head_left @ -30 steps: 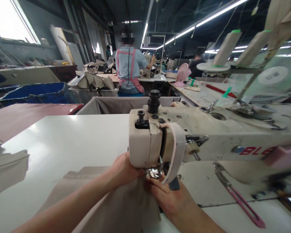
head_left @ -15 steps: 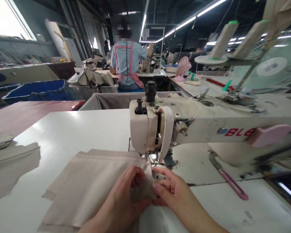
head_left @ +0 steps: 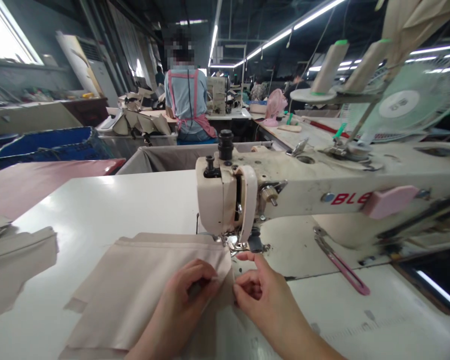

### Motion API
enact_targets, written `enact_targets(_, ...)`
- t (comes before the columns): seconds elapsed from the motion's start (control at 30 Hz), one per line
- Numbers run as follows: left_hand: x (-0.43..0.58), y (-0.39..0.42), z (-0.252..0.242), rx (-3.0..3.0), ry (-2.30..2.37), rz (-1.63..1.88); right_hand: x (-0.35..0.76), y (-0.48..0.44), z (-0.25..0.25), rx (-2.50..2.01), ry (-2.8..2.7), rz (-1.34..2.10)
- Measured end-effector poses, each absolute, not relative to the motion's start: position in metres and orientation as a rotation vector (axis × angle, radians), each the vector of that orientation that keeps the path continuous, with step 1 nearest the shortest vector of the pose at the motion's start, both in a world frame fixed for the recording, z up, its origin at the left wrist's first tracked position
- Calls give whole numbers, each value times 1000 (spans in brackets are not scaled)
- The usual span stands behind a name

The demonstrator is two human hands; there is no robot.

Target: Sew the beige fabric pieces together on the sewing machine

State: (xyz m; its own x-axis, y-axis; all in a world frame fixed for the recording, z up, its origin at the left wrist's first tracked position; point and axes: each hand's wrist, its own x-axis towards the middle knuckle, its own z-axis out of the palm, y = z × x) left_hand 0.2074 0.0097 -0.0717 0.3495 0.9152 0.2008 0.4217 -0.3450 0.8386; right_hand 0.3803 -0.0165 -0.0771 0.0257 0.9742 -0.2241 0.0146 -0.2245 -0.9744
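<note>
Beige fabric in layers lies on the white table, its right end under the presser foot of a sewing machine. My left hand pinches a fold of the upper layer near its right edge, lifting it slightly. Just to the right, my right hand has thumb and index finger pinched together at the edge of the lower layer. Its upper finger points toward the presser foot. The needle area is partly hidden by the machine's guard.
Thread snips with a pink handle lie right of the hands, near a dark phone-like screen. More beige pieces rest at the left. Thread cones stand above the machine. A person in a pink apron sits ahead.
My left thumb has moved away from the right hand and now pinches the upper layer, folding it back leftward. My right fingers have closed into a pinch. The view has shifted slightly.
</note>
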Motion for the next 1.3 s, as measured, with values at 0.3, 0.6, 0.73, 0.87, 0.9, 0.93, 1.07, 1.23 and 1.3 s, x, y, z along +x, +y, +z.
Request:
enact_targets(0.3,213,-3,-77,2555,790,1071,372,-29,-67,-1307,-799,1804)
enact_targets(0.6,212,-2,-71,2633,711,1060,375,-32,-75,-1277,-879,1783)
enact_targets(0.73,213,-1,-70,2672,685,1081,374,-32,-79,-1283,-846,1763)
enact_targets(0.87,213,-1,-70,2715,673,1052,375,-32,-72,-1242,-815,1796)
enact_targets(0.9,213,-1,-70,2723,680,1042,376,-33,-68,-1205,-783,1826)
enact_targets(0.93,213,-1,-70,2734,692,1042,376,-33,-64,-1162,-737,1852)
enact_targets(1.07,213,0,-70,2765,758,1075,377,-37,-58,-1018,-611,1900)
enact_targets(1.23,216,-5,-72,2719,824,1029,388,-40,-78,-1270,-1133,1560)
enact_targets(1.3,214,-6,-71,2739,778,994,394,-35,-84,-1283,-1599,993)
